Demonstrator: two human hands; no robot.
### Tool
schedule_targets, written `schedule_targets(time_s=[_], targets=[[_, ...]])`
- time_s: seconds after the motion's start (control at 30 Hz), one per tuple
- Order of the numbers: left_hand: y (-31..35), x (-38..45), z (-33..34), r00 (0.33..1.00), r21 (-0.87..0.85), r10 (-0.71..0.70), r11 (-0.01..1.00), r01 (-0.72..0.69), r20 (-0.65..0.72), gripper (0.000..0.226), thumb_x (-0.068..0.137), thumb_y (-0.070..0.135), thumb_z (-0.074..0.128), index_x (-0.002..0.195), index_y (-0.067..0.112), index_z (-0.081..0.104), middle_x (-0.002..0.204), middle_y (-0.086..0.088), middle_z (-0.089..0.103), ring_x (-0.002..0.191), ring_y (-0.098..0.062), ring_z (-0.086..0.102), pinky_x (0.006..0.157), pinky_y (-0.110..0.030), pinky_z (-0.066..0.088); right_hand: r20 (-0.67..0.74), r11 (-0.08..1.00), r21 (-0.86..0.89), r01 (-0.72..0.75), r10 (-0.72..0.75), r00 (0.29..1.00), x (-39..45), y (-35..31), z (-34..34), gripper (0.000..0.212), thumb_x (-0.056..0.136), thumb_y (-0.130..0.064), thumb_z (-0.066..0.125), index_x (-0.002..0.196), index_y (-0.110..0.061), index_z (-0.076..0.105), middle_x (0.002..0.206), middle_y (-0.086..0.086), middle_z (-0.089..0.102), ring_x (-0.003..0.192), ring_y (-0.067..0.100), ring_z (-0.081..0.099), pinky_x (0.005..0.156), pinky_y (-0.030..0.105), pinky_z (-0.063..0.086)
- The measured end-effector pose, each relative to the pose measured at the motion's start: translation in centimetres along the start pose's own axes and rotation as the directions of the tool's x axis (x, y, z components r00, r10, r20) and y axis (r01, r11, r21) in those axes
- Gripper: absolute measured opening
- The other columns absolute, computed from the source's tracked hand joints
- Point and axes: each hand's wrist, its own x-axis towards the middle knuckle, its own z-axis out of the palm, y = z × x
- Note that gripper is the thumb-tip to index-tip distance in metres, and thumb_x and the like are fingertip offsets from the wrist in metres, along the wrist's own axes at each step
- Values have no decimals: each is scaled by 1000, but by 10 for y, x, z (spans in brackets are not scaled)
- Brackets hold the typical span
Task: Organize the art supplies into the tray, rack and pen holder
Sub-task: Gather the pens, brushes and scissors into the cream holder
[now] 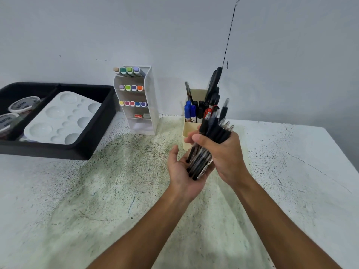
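Head view: the right hand (pixel 223 152) has its fingers (pixel 196 137) curled round a bundle of black-capped clear plastic pens (pixel 207 146), while the left hand (pixel 184 171) lies palm-up and relaxed under the bundle's lower ends. The step in hand looks like squaring the pens before loading. Next, I judge, they must go tips-down into the cream pen holder (pixel 187 133), at twelve o'clock from the hands and already crowded with markers and black scissors (pixel 213 86). The black tray (pixel 97 121) at ten o'clock is cut off at the left edge. The holder's free space is hidden behind the bundle, and the pen count is unclear.
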Motion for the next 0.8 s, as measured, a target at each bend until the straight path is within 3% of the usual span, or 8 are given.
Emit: schedule_targets(time_s=[0.17,0.27,0.37,0.47,0.53,0.63,0.73,0.8], targets=[[6,4,-3,998,201,46,978,-52,38,55,101,46,27,119,8,62,115,-16,68,104,-27,66,90,-44,49,126,994,-104,-29,42,991,13,0,-6,7,83,3,66,88,-1,69,88,18,72,84,33,71,83,44,57],[18,9,-10,984,413,155,893,-178,88,46,102,36,30,120,6,60,109,-14,69,101,-25,64,86,-43,51,200,993,-114,-10,33,979,25,-2,-10,8,84,6,64,89,0,68,85,15,73,83,32,71,81,38,57],[43,14,-13,940,608,300,720,-336,165,33,100,19,37,113,-3,59,108,-19,67,102,-32,63,83,-42,54,302,970,-219,102,-32,953,43,-12,-15,7,86,4,63,91,2,68,84,9,73,87,25,71,81,28,54],[75,16,-3,859,640,408,579,-505,309,20,94,2,44,106,0,60,105,-16,66,99,-30,63,87,-43,54,431,922,-313,229,-77,899,66,-24,-16,11,86,-2,64,94,5,68,92,14,72,94,26,69,89,38,52],[97,17,10,756,644,449,408,-647,475,21,87,3,55,107,5,61,104,-12,66,96,-25,62,84,-38,55,497,910,-330,252,-59,866,81,-27,-13,14,84,-5,66,95,5,68,94,17,71,94,29,68,88,43,53],[121,16,30,612,608,413,159,-778,674,37,76,18,69,112,16,62,105,-7,65,94,-19,59,77,-29,53,567,903,-364,230,19,824,96,-27,-9,9,82,2,69,90,-1,68,88,4,73,87,21,69,81,32,54],[137,20,43,553,582,310,-3,-813,773,50,71,24,78,117,15,61,102,-5,65,88,-19,57,70,-32,50,616,876,-432,214,114,780,106,-21,-9,14,81,3,70,86,-10,68,76,-13,69,75,3,64,72,15,47],[141,23,47,534,565,233,-93,-819,813,55,69,26,82,118,13,61,100,-6,64,85,-21,58,66,-33,49,625,860,-459,223,135,769,110,-16,-11,9,80,-4,73,85,-1,67,75,-4,66,71,7,61,69,18,46]])
